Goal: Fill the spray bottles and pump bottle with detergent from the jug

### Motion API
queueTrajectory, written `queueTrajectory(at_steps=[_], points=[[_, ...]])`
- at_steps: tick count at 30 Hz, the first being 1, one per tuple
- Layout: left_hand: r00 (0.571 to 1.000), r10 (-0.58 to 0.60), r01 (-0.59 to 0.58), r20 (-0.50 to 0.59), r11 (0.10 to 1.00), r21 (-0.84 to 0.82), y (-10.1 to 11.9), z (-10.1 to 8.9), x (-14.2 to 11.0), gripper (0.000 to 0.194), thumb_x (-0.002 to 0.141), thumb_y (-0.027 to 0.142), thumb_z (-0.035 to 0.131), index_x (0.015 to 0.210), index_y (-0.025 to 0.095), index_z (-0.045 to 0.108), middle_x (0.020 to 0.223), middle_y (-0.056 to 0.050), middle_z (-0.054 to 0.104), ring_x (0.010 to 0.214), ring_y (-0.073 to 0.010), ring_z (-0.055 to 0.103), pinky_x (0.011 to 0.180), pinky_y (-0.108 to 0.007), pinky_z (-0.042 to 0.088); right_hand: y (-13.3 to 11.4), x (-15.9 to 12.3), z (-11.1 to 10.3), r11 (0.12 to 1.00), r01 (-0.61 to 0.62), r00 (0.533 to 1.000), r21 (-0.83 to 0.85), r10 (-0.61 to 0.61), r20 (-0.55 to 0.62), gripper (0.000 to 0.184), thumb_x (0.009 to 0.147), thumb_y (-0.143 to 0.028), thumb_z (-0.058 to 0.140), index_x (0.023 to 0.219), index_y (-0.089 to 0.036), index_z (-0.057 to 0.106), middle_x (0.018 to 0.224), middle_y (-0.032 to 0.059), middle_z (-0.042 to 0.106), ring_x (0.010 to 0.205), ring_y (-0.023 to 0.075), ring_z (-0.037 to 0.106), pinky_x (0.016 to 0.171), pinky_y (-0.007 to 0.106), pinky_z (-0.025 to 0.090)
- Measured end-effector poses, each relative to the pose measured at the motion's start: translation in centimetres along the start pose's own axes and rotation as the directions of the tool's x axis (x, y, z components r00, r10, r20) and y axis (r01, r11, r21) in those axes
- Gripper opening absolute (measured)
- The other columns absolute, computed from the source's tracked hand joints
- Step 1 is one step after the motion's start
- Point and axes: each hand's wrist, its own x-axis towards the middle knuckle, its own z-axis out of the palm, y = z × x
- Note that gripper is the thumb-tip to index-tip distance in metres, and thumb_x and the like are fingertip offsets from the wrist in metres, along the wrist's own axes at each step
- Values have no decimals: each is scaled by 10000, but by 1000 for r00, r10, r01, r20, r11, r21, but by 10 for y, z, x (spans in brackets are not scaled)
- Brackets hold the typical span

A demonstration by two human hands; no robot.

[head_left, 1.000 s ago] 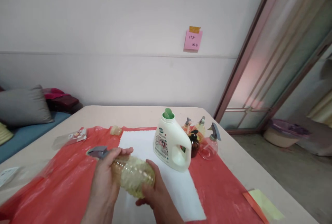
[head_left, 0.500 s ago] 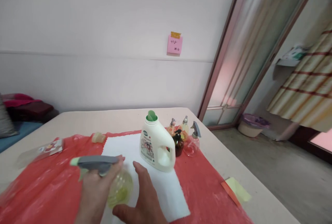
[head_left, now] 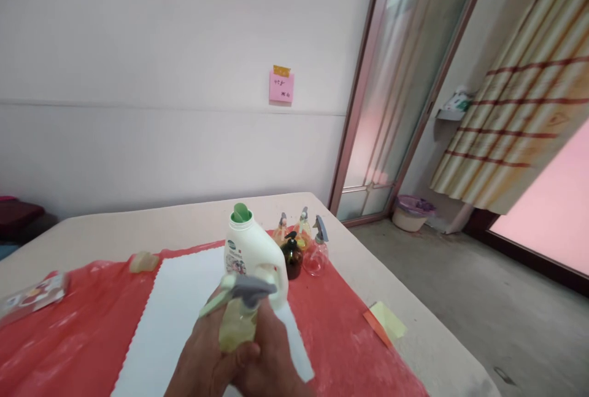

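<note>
A spray bottle (head_left: 237, 325) with yellowish liquid and a grey-and-pale-green trigger head is held up over the white sheet. My left hand (head_left: 202, 348) wraps its left side, and my right hand (head_left: 275, 348) closes round the right side; a thumb crosses the front of the bottle low down. The hands are slightly blurred and hide the bottle's lower part. Just behind them stands a white detergent jug (head_left: 257, 250) with a handle, its green neck uncapped, partly covered by the spray head.
Several other bottles stand right of the jug, among them a dark brown pump bottle (head_left: 291, 257) and a pink spray bottle (head_left: 316, 256). Red plastic sheeting (head_left: 350, 335) covers the table under the white sheet (head_left: 172, 299). Sticky notes (head_left: 389, 321) lie near the right edge.
The spray bottle has turned and moved right, in front of the jug. My right hand, open beside it before, now grips it too. The view has swung right.
</note>
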Motion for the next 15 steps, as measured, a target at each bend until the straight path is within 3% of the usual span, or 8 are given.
queueTrajectory(at_steps=[2,4,6,8,12,15], points=[[999,-6,7,-36,1000,8,-2,-2,-2,708,873,573,595,1496,280,429,1573,-83,449,1437,-315,410,1168,-501,362,3,5,-28,998,-55,998,43,56,-32,539,642,-394,734,1128,-268,538,988,15,719,829,225,685,728,327,572],[997,-60,62,-52,997,41,-4,-6,-4,646,897,551,574,1468,272,464,1547,-79,487,1397,-289,474,1108,-458,451,15,11,-57,990,-143,981,6,142,-133,565,635,-381,731,1129,-246,493,1016,48,720,859,242,687,755,354,563],[992,-122,123,-16,989,77,-7,-10,-3,580,901,551,566,1408,269,535,1498,-68,547,1347,-276,533,998,-407,551,35,15,-83,978,-204,961,-30,195,-195,607,667,-447,727,1166,-238,451,1139,89,700,1005,270,672,870,395,535],[982,-191,190,-5,976,103,-9,-11,-1,537,905,573,540,1337,259,598,1448,-65,597,1299,-273,581,886,-369,608,59,20,-101,954,-289,928,-84,257,-270,632,676,-428,709,1203,-242,415,1130,86,692,1027,295,661,881,432,510],[981,-186,191,-46,966,174,-13,-4,1,535,902,616,499,1227,225,666,1349,-83,674,1222,-274,642,908,-394,603,105,31,-114,890,-420,880,-176,352,-319,553,654,-348,761,1117,-234,480,920,33,682,862,311,658,778,455,495],[992,-103,119,-72,956,269,-20,3,-3,510,915,609,474,1198,235,674,1304,-79,702,1192,-268,662,979,-436,565,132,39,-110,904,-387,902,-182,330,-276,480,749,-309,761,1161,-196,541,1027,43,658,929,247,640,822,431,521]])
